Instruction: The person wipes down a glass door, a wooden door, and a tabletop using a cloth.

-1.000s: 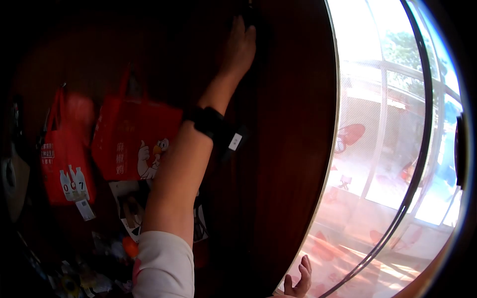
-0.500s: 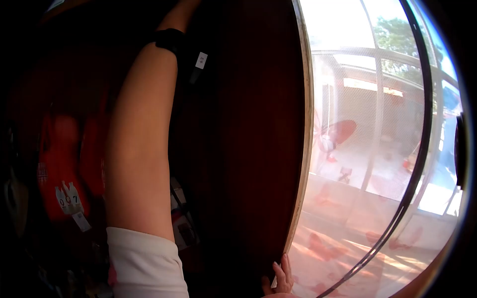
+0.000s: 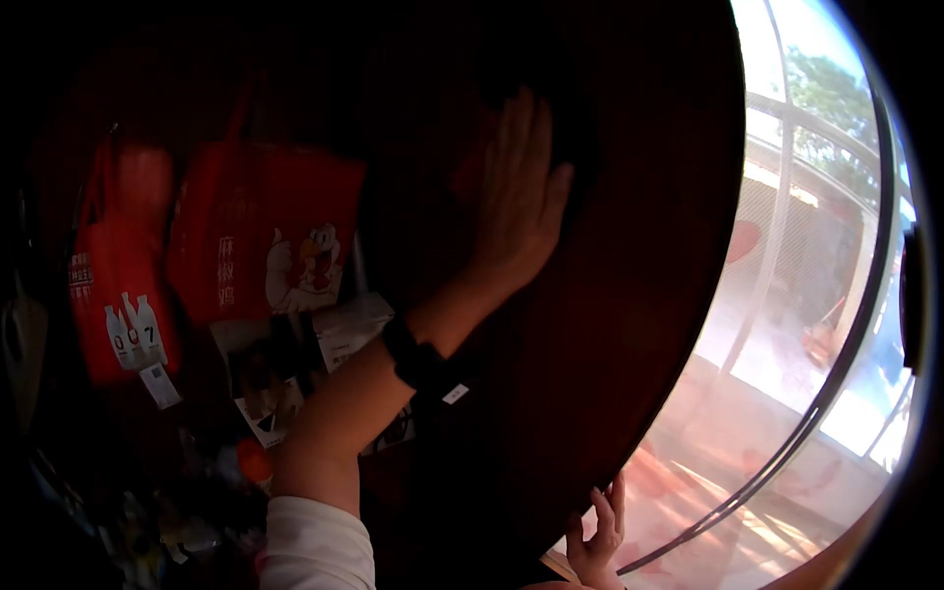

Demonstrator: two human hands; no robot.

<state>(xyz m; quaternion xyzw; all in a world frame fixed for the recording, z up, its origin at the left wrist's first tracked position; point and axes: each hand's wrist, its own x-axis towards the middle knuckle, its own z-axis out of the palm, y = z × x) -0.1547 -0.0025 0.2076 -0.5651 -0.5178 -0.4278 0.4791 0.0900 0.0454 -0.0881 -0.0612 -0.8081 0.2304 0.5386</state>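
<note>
A large dark red-brown panel (image 3: 649, 246) fills the middle of the view. My left hand (image 3: 521, 197) lies against its upper part, flat with fingers stretched out and thumb apart; nothing shows in its grasp. A black watch or band (image 3: 418, 359) is on that wrist. Shadow hides what lies around the fingertips. At the bottom, my right hand (image 3: 598, 531) is at the panel's right edge, with the fingers bent over the edge and the thumb on the near side. A small white label (image 3: 455, 394) shows just below the left wrist.
Red carrier bags, one with a cartoon chicken print (image 3: 270, 236) and one with bottle prints (image 3: 123, 256), hang on the left. Below are a printed box (image 3: 261, 379) and an orange round thing (image 3: 254, 460). Beyond the panel's right edge is a bright mesh-covered window (image 3: 787, 285).
My left hand came into view and now rests on the panel. My view shifted, so the panel edge and window sit farther right and more bags show. My right hand stays at the edge.
</note>
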